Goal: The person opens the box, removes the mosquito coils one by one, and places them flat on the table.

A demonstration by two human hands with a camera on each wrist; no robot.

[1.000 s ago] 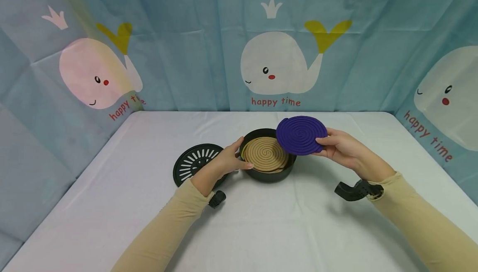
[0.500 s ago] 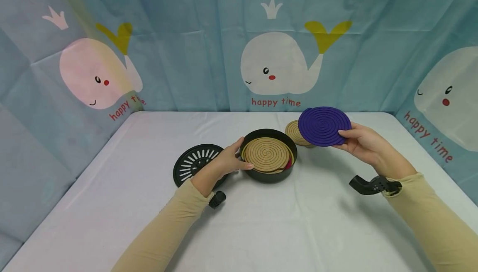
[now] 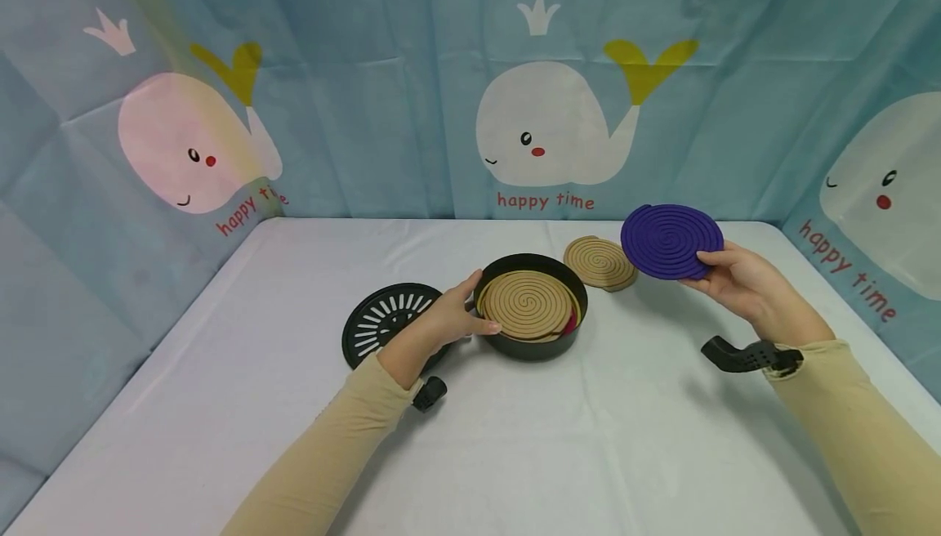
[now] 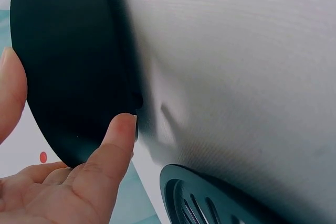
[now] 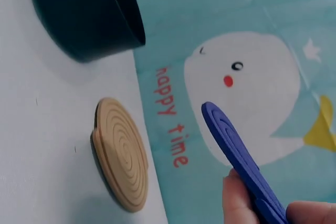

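Observation:
A purple spiral coaster (image 3: 665,240) is pinched at its near right edge by my right hand (image 3: 746,279), thumb on top and fingers underneath. It is held up above the table, and in the right wrist view the coaster (image 5: 241,161) appears edge-on. My left hand (image 3: 448,315) grips the left side of a round black holder (image 3: 532,348); in the left wrist view its fingers spread around the dark wall (image 4: 68,66). Inside the holder lies a tan spiral coaster (image 3: 528,303), with yellow and red edges showing beneath it.
Behind and right of the holder, tan spiral coasters (image 5: 123,150) lie stacked on the white table (image 3: 515,454). A black slotted lid (image 3: 382,315) lies left of the holder, partly hidden by my left hand. A whale-print curtain (image 3: 412,111) hangs behind.
My right hand has carried the purple coaster right and slightly up, away from over the holder, uncovering the tan coasters on the table. My left hand stays on the holder.

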